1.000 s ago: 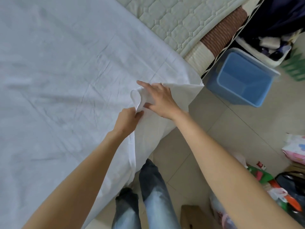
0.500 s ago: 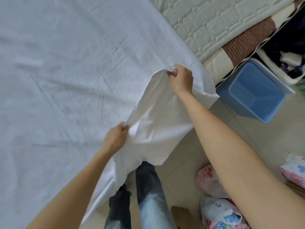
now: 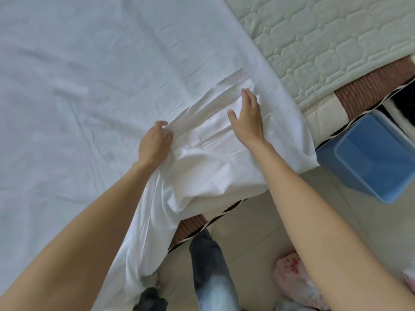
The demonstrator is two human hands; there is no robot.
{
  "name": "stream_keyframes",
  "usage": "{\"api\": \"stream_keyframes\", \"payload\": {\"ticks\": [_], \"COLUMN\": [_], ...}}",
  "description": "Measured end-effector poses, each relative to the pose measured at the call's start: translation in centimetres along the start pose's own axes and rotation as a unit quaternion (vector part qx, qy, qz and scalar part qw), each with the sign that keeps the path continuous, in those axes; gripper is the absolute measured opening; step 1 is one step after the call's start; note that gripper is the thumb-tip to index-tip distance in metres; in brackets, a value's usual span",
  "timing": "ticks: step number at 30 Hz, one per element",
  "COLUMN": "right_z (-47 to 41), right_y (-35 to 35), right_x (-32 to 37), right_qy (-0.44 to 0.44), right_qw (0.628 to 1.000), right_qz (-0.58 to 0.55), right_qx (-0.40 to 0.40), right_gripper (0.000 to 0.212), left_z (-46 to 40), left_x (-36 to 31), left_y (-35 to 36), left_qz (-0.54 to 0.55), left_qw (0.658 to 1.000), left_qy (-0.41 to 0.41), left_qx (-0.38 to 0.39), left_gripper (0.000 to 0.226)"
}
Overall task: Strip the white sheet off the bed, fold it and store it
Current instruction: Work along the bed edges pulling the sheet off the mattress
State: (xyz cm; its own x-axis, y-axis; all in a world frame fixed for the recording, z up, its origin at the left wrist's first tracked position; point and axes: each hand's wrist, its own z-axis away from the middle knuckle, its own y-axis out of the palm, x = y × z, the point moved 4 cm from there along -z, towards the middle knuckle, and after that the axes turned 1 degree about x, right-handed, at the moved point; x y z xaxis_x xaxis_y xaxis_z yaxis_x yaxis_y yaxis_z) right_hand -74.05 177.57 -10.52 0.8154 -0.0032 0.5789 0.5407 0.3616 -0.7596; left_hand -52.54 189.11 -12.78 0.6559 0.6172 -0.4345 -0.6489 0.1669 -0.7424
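sheet: the wrinkled white cotton sheet (image 3: pixel 89 90) covers most of the bed, with its near corner flipped back onto itself in a bunched fold, and the rest of that edge hangs over the bed's side toward my legs

left grip: my left hand (image 3: pixel 153 144) has its fingers curled around a gathered ridge of the sheet, right at the edge of the folded-over bit, so it's clamped on the fabric

right grip: my right hand (image 3: pixel 248 118) lies flat on the folded corner, fingers straight and a bit spread, pressing down, not pinching anything

mattress: the pale green quilted mattress pad (image 3: pixel 325 41) is bare at the top right where the sheet is off it

floor stuff: a blue plastic bin (image 3: pixel 368 158) sits on the tiles just beside the bed corner, and there's a pink printed plastic bag (image 3: pixel 294 274) down by my right arm

me: jeans and a dark sock are at the bottom
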Motion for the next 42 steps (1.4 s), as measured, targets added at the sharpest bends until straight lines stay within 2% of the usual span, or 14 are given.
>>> {"api": "stream_keyframes", "payload": {"ticks": [4,10,13,15,18,20,22,27,30,33,35,38,40,42], "right_z": [5.7,16.9,22.4,26.5,32.6,36.7,39.3,42.9,44.4,45.6,46.5,47.9,48.7,49.6], "right_y": [2.1,7.6,11.1,13.7,18.2,21.3,23.8,28.2,29.7,28.9,27.6,26.4,26.5,27.5], "right_x": [2.9,9.5,10.7,10.9,10.1,9.8,9.8,9.0,8.7,10.3,12.5,16.6,18.8,20.6], "right_qy": [-0.106,-0.178,-0.132,-0.103,0.057,0.166,0.230,0.352,0.369,0.348,0.298,0.212,0.180,0.185], "right_qw": [0.993,0.983,0.989,0.990,0.997,0.985,0.969,0.926,0.917,0.929,0.954,0.975,0.977,0.972], "right_qz": [0.027,0.037,0.066,0.100,0.041,-0.023,-0.075,-0.125,-0.138,-0.120,-0.035,-0.008,-0.065,-0.112], "right_qx": [-0.050,-0.015,0.016,0.000,0.024,0.041,0.045,0.059,0.069,0.037,0.003,-0.066,-0.092,-0.088], "right_gripper": [0.029,0.010,0.010,0.012,0.034,0.055,0.064,0.052,0.039,0.023,0.019,0.023,0.023,0.024], "left_z": [2.6,9.2,12.7,15.3,18.7,20.9,22.0,23.4,23.9,24.8,25.9,27.2,27.0,26.5], "left_x": [1.9,8.7,12.5,15.1,19.2,21.7,23.8,28.0,28.9,28.0,26.4,24.7,24.6,25.0], "left_y": [-1.6,-4.6,-4.9,-4.7,-4.6,-4.4,-4.2,-2.6,-2.0,-2.6,-3.6,-4.4,-4.9,-6.2], "left_qz": [0.057,0.051,0.008,-0.012,-0.022,-0.043,-0.077,-0.098,-0.099,-0.128,-0.134,-0.192,-0.224,-0.223], "left_qw": [0.996,0.997,0.997,0.992,0.980,0.967,0.954,0.934,0.932,0.925,0.899,0.790,0.725,0.687], "left_qy": [0.050,0.053,0.054,0.083,0.138,0.182,0.218,0.247,0.255,0.305,0.396,0.571,0.641,0.685], "left_qx": [-0.037,-0.010,0.051,0.095,0.143,0.172,0.192,0.237,0.237,0.185,0.133,0.117,0.116,0.096], "left_gripper": [0.040,0.025,0.019,0.019,0.023,0.029,0.035,0.037,0.038,0.042,0.047,0.060,0.044,0.016]}}
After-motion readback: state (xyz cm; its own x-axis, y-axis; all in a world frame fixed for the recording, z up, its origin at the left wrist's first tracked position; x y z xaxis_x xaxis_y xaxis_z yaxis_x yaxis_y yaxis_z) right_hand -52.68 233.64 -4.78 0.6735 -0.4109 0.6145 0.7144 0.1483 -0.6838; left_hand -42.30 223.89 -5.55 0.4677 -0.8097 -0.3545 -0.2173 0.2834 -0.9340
